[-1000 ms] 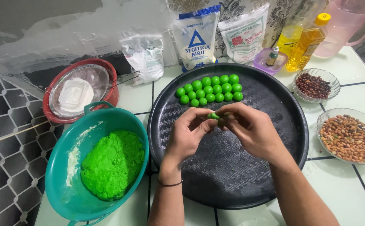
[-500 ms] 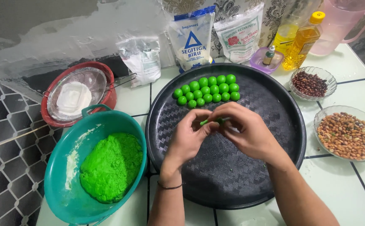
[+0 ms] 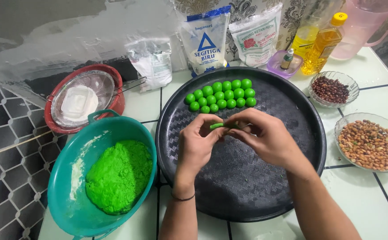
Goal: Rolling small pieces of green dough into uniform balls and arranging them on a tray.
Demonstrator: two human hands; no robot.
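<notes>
Stretched now into a short strip rather than the small lump of a second ago, the green dough piece (image 3: 217,126) sits between both sets of fingers, and the hands have barely shifted over the tray. Left hand (image 3: 197,144) pinches one end with thumb and fingertips closed on it; right hand (image 3: 265,138) closes on the other end, its fingers curled over the strip so that part is hidden. Both hover over the middle of the round black tray (image 3: 287,195). At 12 o'clock from the fingers, near the tray's far rim, lie rows of green dough balls (image 3: 220,96) — touching one another. At 8 o'clock, off the tray on the tiled surface (image 3: 363,195), stands a teal bowl (image 3: 69,178) holding a mound of green dough (image 3: 119,175). At 10 o'clock, a red bowl with a sieve (image 3: 83,101). At 3 o'clock, a glass dish of peanuts (image 3: 368,142) — beyond it, at 2 o'clock, a smaller dish of dark beans (image 3: 331,89)
</notes>
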